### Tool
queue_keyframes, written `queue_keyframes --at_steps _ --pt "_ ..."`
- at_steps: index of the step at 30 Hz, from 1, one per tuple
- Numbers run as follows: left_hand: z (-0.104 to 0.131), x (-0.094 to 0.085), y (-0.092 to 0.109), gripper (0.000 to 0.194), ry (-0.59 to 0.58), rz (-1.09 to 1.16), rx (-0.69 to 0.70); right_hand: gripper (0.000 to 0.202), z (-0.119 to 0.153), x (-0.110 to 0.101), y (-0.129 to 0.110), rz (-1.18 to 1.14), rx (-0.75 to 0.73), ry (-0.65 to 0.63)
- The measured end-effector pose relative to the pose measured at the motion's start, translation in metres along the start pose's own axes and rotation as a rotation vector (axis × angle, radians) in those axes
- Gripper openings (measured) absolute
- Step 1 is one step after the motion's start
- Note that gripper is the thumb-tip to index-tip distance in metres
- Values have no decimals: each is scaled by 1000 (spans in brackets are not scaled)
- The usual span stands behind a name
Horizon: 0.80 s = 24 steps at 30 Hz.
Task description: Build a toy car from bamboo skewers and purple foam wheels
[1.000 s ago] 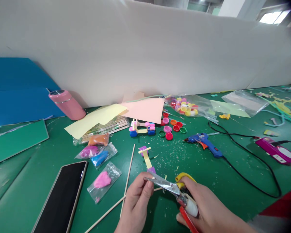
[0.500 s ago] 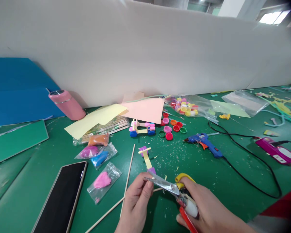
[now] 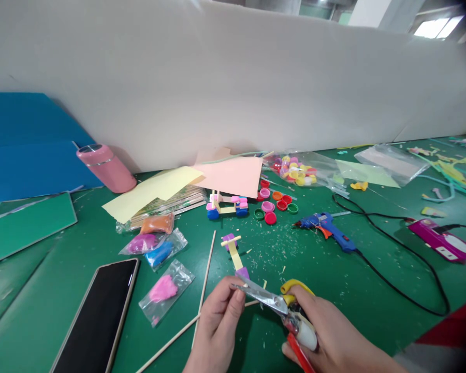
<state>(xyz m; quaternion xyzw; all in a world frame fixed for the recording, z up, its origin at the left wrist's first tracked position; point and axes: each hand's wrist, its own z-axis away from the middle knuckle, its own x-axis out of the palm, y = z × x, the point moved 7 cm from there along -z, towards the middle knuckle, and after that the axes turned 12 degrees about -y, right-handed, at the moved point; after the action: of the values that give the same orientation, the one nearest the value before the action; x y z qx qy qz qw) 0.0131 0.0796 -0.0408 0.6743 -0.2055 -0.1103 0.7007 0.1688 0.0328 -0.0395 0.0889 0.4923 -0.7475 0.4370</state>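
Note:
My right hand (image 3: pixel 326 324) is closed around scissors (image 3: pixel 270 299) with metal blades, a yellow handle loop and a red handle. The blades reach left to my left hand (image 3: pixel 221 321), whose thumb and forefinger are pinched at the blade tips. Between them shows the pale end of something small, mostly hidden by the fingers. One thin wooden stick (image 3: pixel 171 342) runs under my left hand, and another stick (image 3: pixel 207 274) crosses it. Just beyond the blades lies a small yellow strip (image 3: pixel 235 257) with purple pieces at its ends.
A blue glue gun (image 3: pixel 326 230) with a black cord lies right. Behind are a small toy car (image 3: pixel 227 206), bottle caps (image 3: pixel 270 217) and pink paper (image 3: pixel 233 173). At left are a phone (image 3: pixel 97 316), clay bags (image 3: pixel 165 287) and a pink tumbler (image 3: pixel 106 168).

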Motion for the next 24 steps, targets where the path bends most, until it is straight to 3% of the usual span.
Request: queue_keyframes --at_steps 24 --pt "2 1 1 17 2 45 3 34 -1 2 1 -7 -13 8"
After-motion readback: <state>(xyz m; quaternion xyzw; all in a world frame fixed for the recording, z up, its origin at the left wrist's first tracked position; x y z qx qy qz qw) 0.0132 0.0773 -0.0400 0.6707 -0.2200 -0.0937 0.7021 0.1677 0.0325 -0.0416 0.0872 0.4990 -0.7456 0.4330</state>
